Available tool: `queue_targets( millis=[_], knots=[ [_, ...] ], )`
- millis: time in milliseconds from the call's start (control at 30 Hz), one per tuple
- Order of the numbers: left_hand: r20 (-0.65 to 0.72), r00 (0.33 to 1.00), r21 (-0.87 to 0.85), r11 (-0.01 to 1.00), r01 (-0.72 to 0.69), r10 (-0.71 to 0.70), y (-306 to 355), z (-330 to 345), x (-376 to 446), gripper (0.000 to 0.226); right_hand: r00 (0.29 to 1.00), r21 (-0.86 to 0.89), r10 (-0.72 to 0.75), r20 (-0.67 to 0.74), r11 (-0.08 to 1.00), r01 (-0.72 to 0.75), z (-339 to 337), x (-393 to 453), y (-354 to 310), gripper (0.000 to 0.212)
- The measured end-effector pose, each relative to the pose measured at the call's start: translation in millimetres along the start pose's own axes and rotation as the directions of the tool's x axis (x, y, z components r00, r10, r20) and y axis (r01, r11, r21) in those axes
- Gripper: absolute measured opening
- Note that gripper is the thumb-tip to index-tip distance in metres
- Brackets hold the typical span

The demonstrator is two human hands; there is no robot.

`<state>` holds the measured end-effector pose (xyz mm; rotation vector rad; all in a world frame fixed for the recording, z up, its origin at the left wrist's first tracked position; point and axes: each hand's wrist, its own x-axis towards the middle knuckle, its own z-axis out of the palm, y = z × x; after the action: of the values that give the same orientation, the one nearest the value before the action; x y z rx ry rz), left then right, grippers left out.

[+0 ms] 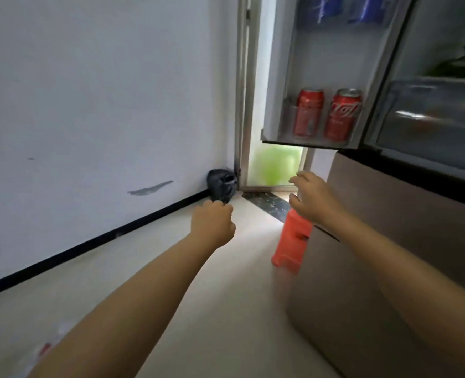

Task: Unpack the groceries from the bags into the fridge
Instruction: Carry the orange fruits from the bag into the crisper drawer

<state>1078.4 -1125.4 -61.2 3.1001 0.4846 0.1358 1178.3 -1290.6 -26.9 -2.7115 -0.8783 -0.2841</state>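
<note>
The fridge door (280, 77) stands open at the upper right. Two red cola cans (327, 114) stand side by side in its lowest door shelf, and blue packs (346, 9) sit in a shelf above. My right hand (312, 199) reaches forward below the door with its fingers spread and holds nothing. My left hand (212, 225) is stretched out over the floor, curled into a fist with nothing visible in it. Inside the fridge there are leafy greens (460, 64) on a shelf above a clear drawer (430, 115).
An orange plastic stool (292, 241) stands on the floor against the lower fridge front (362, 268). A black bag (221, 184) lies in the corner by the white wall and a doorway. Something white and red, blurred, lies at the bottom left (44, 349).
</note>
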Motion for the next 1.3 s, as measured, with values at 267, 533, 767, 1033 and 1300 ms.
queue_targets(
  millis=[267,533,767,1033,1300],
  knots=[
    [0.225,0.951,0.097,0.976,0.193,-0.210,-228.5,77.5,-137.8,0.037,0.966,0.108,-0.138,0.221,0.987,0.116,135.7,-34.4,-237.2,0.043],
    [0.443,0.848,0.089,0.955,0.283,-0.292,-398.4,146.7,-226.5,0.039,0.892,0.150,-0.122,0.435,0.987,0.062,256.1,-80.8,-391.7,0.041],
    [0.599,0.752,0.017,0.943,0.331,-0.275,-486.7,218.8,-224.0,0.039,0.763,0.114,-0.013,0.646,0.990,-0.080,361.7,-92.7,-430.8,0.042],
    [0.699,0.697,-0.021,0.971,0.240,-0.158,-588.9,286.6,-152.3,0.038,0.632,0.037,0.153,0.760,0.960,-0.277,471.3,-44.6,-473.7,0.040],
    [0.813,0.582,-0.062,0.995,0.078,0.005,-683.6,375.2,-106.7,0.041,0.434,-0.058,0.289,0.853,0.880,-0.472,581.3,-19.5,-537.7,0.040]
  ],
)
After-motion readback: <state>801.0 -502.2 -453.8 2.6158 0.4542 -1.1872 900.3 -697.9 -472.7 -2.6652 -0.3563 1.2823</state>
